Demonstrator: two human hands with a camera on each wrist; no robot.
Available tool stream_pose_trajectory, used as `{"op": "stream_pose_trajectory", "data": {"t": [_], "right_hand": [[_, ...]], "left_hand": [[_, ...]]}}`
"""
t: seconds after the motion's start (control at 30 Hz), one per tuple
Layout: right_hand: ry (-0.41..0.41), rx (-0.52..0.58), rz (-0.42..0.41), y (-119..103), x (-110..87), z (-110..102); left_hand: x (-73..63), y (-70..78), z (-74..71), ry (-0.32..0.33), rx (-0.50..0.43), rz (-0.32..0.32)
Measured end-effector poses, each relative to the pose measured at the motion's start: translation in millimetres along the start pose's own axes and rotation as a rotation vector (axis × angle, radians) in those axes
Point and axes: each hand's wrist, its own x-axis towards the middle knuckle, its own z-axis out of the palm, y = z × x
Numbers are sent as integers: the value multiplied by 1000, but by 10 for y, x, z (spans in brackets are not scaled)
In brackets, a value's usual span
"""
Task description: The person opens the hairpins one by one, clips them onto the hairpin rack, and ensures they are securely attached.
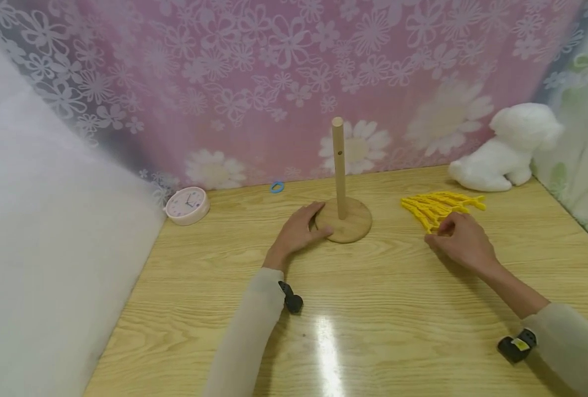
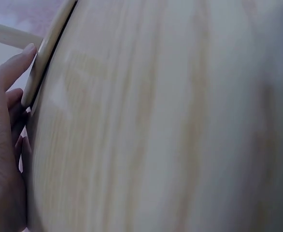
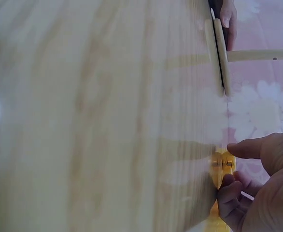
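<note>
A wooden stand has an upright pole with a small hole, on a round base. My left hand grips the base's near-left rim, the thumb on top; the left wrist view shows the fingers at its edge. To the right lies a yellow piece of several branch-like rods, flat on the table. My right hand pinches its near end between thumb and curled fingers. In the right wrist view the yellow piece shows between the thumb and fingers, partly hidden by them.
At the back left stands a pink round clock. A small blue ring lies near the floral curtain. A white plush animal sits at the back right of the wood-grain table. A white surface borders the left side.
</note>
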Motion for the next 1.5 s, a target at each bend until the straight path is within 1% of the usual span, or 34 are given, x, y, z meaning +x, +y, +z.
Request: {"op": "stream_pose_trajectory", "data": {"t": [0.17, 0.27, 0.4, 0.53, 0.7, 0.87, 0.97, 1.1, 1.23, 1.5], "right_hand": [[-17, 1, 3, -18, -13, -11], [-28, 9, -13, -51, -50, 7], [-50, 31, -45, -112, -71, 57], [-80, 59, -44, -153, -45, 97], [-108, 80, -47, -149, -31, 115], [-91, 81, -46, -124, -64, 111], [-84, 97, -16, -115, -96, 100], [-97, 139, 17, -108, -96, 87], [-87, 152, 0, -121, -60, 89], [-44, 148, -65, -185, 35, 104]], "left_hand": [[9, 20, -32, -8, -6, 32], [19, 26, -41, -19, -4, 46], [21, 32, -52, -27, -14, 41], [20, 33, -60, -27, -15, 29], [17, 33, -58, -31, -12, 23], [12, 27, -50, -31, -15, 15], [12, 22, -47, -32, -13, 15], [8, 17, -46, -33, -3, 11], [3, 14, -49, -30, -1, 7], [-4, 14, -63, -20, -5, 15]]}}
